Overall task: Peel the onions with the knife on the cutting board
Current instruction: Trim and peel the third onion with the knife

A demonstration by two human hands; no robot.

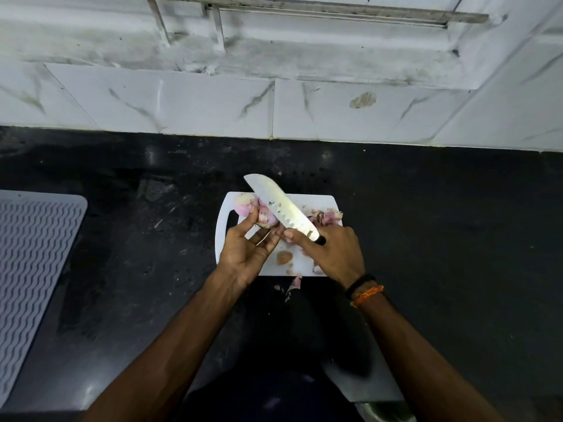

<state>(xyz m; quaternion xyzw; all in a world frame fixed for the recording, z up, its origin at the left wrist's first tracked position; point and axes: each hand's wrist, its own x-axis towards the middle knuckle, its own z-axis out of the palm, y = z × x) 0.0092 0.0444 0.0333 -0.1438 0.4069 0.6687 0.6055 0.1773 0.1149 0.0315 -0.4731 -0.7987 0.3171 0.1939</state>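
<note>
Two pale pink, partly peeled onions [247, 205] sit at the far left of the white plastic cutting board [300, 261], one [265, 217] pinched by the left hand's [247, 250] fingertips. Across it slants the broad steel blade of a black-handled knife [281, 208], its handle gripped in the right hand [332, 254], which wears a black band and an orange thread. Papery pink onion skins [325, 215] lie on the board's far right. Board rests on a black stone counter [426, 226]; a grey ribbed mat [33, 269] lies well to the left.

Two onions [245, 203], one knife [281, 208]
</note>
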